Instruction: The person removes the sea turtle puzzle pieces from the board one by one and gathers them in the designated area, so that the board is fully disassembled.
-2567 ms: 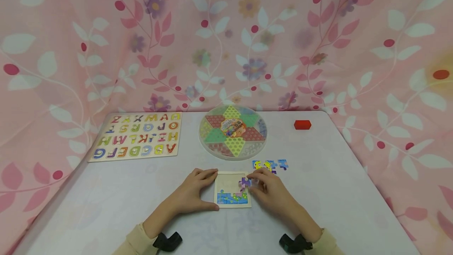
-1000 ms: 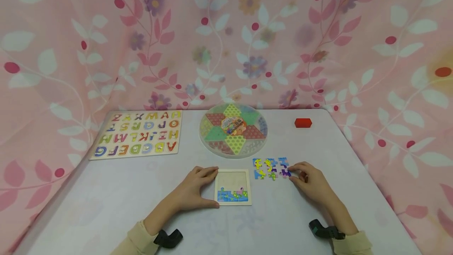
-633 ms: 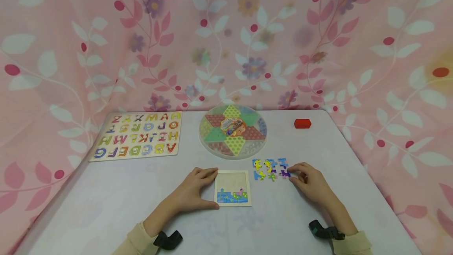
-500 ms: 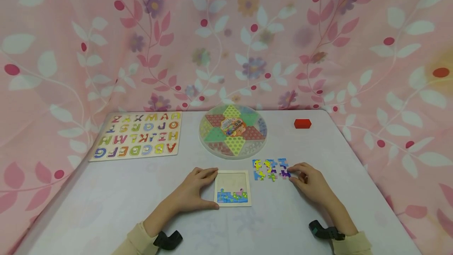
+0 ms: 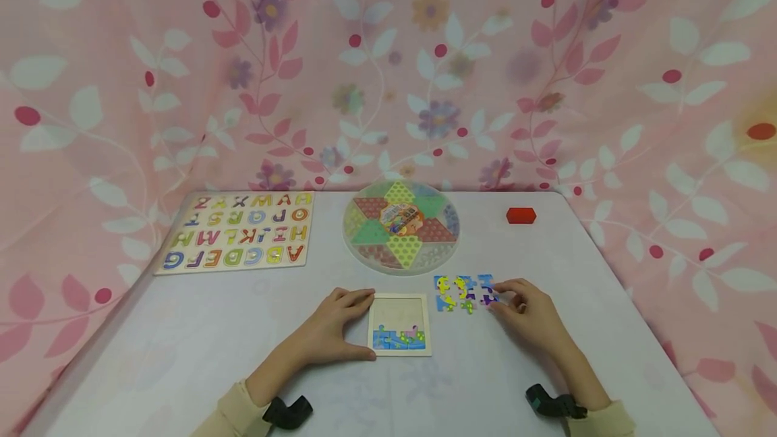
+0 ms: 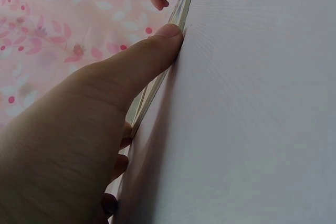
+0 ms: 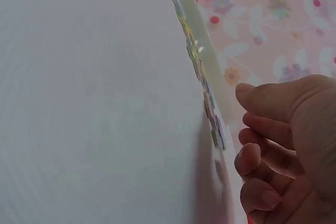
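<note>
Fingers of the left hand [image 5: 330,329] spread along the left side of a pale square wooden puzzle tray [image 5: 429,329], thumb at the near corner, fingertips at the far one, gripping it between them. Right hand [image 5: 531,312]: thumb and index finger parted, other fingers loosely curled, nothing visible between them; tips sit just beside a purple jigsaw piece [image 5: 489,297], contact can't be told. That piece lies at the right of a loose cluster of blue, yellow and green jigsaw pieces [image 5: 460,285], flat on the white-covered table [image 5: 182,356], right of the tray. Inside the tray, joined blue, green and pink pieces [image 5: 397,340] line the near edge; bare wood beyond. Farther out: round clear-rimmed board with a red, green and yellow star [image 5: 402,221], pale alphabet board with coloured letters [image 5: 237,231] to the left, red block [image 5: 521,215] far right. Pink floral curtain [image 5: 388,86] behind.
</note>
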Demonstrator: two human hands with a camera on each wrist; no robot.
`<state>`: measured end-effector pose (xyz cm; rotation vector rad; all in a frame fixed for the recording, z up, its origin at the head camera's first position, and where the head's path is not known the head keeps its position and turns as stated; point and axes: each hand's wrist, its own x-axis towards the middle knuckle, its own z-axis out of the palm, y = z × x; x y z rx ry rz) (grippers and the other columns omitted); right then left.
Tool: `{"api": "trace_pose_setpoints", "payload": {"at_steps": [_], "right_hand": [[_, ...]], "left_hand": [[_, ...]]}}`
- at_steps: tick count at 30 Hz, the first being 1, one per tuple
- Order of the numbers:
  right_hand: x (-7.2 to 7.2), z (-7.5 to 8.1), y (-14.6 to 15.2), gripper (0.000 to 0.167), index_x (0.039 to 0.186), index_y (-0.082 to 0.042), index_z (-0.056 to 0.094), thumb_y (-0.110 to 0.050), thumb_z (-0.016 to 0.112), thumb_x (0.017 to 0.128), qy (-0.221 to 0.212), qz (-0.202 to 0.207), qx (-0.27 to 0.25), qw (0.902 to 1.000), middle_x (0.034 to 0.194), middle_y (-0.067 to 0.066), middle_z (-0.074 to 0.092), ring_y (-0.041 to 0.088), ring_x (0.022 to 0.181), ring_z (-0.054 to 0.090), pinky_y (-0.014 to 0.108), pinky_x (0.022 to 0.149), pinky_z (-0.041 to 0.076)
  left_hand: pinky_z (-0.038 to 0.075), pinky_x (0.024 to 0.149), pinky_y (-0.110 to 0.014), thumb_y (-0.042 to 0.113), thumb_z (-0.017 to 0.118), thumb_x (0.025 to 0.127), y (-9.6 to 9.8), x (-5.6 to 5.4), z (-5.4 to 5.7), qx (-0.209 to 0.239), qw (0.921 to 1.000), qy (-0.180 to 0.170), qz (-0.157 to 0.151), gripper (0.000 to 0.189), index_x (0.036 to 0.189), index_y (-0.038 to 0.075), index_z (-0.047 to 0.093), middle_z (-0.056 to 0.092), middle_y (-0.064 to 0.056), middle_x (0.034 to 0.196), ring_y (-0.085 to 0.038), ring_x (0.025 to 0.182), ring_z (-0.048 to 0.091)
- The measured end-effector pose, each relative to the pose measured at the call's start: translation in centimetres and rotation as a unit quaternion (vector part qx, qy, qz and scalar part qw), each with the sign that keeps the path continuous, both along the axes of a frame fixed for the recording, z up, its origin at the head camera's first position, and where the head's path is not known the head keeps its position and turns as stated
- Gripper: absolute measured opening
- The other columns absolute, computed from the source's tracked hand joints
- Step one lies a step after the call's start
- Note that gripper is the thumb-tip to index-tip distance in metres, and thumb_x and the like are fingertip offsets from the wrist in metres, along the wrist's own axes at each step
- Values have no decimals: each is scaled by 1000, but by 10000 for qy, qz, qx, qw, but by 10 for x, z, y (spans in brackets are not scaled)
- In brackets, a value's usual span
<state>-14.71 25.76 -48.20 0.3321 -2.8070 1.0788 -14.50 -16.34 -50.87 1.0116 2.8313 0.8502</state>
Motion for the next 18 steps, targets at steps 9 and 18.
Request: {"api": "trace_pose_setpoints", "payload": {"at_steps": [9,18], "right_hand": [[-5,15,-43,31,118,-3,77,-9,86,90,175,561,-238,9980,116,10,71,11,79,55,21,64,47],[-10,22,-105,29,119,-3,76,-12,84,92,174,1560,-490,9864,114,13,72,5,75,55,22,62,48]], "left_hand": [[43,108,-49,68,87,76,1,-2,1,-50,10000,-63,-17,108,159,10,50,47,0,165,-17,130,46],[43,108,-48,68,87,76,0,-1,-2,-26,9998,-188,51,107,159,11,50,46,3,165,-16,130,45]]}}
